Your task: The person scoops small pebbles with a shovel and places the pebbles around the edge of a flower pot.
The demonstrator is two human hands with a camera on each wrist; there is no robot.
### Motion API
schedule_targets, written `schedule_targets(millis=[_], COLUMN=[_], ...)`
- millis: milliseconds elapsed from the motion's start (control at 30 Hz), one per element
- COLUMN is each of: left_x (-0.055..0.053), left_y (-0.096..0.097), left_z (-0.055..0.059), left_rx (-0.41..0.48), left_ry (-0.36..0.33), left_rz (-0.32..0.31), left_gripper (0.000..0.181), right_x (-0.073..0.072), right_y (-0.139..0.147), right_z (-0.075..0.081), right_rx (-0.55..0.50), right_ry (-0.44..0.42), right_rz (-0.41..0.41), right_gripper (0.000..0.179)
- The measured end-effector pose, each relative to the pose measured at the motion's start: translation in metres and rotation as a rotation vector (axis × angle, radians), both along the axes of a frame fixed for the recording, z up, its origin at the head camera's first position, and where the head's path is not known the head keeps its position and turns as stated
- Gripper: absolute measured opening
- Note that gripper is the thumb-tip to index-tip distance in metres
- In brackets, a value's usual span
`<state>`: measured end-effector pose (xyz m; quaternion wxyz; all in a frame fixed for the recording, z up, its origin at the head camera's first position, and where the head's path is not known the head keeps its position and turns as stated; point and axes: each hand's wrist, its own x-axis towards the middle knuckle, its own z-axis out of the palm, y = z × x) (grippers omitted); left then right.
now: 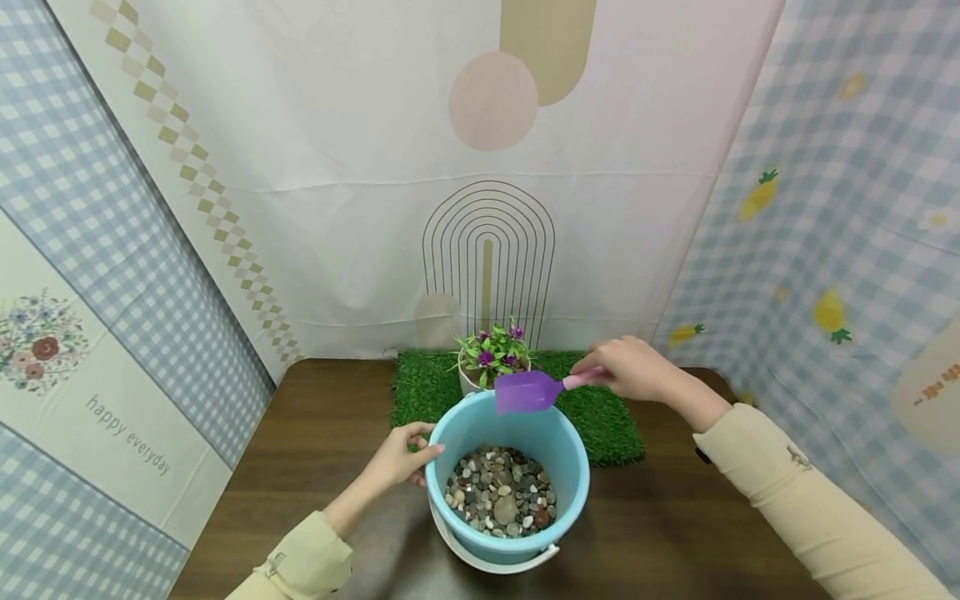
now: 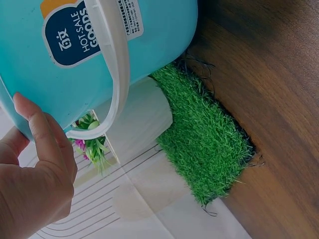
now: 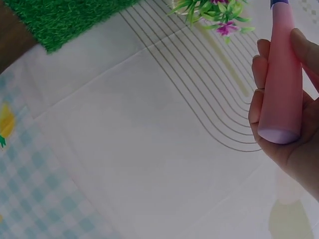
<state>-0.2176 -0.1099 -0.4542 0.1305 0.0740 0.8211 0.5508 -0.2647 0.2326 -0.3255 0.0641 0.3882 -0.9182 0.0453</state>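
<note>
A light blue bucket point(image 1: 566, 500) stands on the table with a layer of mixed pebbles point(image 1: 502, 492) at its bottom. My left hand point(image 1: 405, 457) pinches the bucket's left rim, thumb on the inner side and fingers outside. In the left wrist view the bucket's labelled wall point(image 2: 164, 30) and white handle point(image 2: 117, 64) show beside that hand. My right hand point(image 1: 626, 367) grips the pink handle point(image 3: 281, 74) of a small purple shovel point(image 1: 528, 392). The shovel's blade is over the far part of the bucket's opening, above the pebbles.
Behind the bucket, a potted plant point(image 1: 495, 354) with purple flowers stands on a green artificial grass mat point(image 1: 600, 417). The brown wooden table point(image 1: 322, 408) extends to both sides. Patterned cloths point(image 1: 345, 250) hang at the back and sides.
</note>
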Motion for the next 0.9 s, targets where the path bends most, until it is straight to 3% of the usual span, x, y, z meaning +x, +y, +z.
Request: schedule_targets(millis=[267,500,900], left_x=[0.0,0.0,0.001], left_y=[0.0,0.001,0.001], left_z=[0.001,0.002,0.001], left_rx=[0.005,-0.002,-0.006], left_ry=[-0.004,-0.008,-0.005], left_rz=[-0.001,0.004,0.016], left_gripper=[0.044,0.044,0.044], right_x=[0.008,0.018,0.032], right_y=[-0.008,-0.022,-0.05], right_z=[-0.007,-0.028,-0.059], right_rx=[0.056,0.118,0.34], right_ry=[0.003,0.033,0.103], right_rz=[0.036,0.044,0.035], right_gripper=[0.017,0.011,0.018])
